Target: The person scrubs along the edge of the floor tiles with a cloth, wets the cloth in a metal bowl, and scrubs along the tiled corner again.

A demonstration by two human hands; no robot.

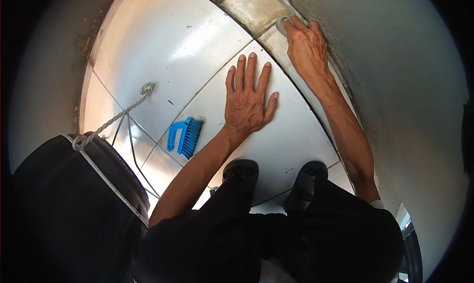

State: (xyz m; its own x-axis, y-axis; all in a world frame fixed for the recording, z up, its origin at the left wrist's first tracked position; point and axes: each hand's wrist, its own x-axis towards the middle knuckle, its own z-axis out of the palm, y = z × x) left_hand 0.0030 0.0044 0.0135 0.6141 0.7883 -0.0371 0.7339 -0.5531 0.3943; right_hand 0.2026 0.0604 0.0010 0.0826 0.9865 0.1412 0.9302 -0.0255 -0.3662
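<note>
My left hand (248, 96) lies flat on a white floor tile (207, 105), its fingers spread and nothing in it. At the upper right, my right hand (307, 46) is closed round a small pale, roundish object (283, 24), pressed on the narrow tile strip beside the wall. Most of that object is hidden under the fingers, and I cannot make out what it is. A blue brush (186, 137) with a loop handle rests on the tiles, left of my left wrist, its bristles facing right.
A black bucket (74, 209) stands at the lower left, with a twisted rope (116, 116) reaching over the floor from its rim. The grey wall (410, 110) borders the right side. My sandalled feet are below my hands. Dark grime marks the upper tile edge.
</note>
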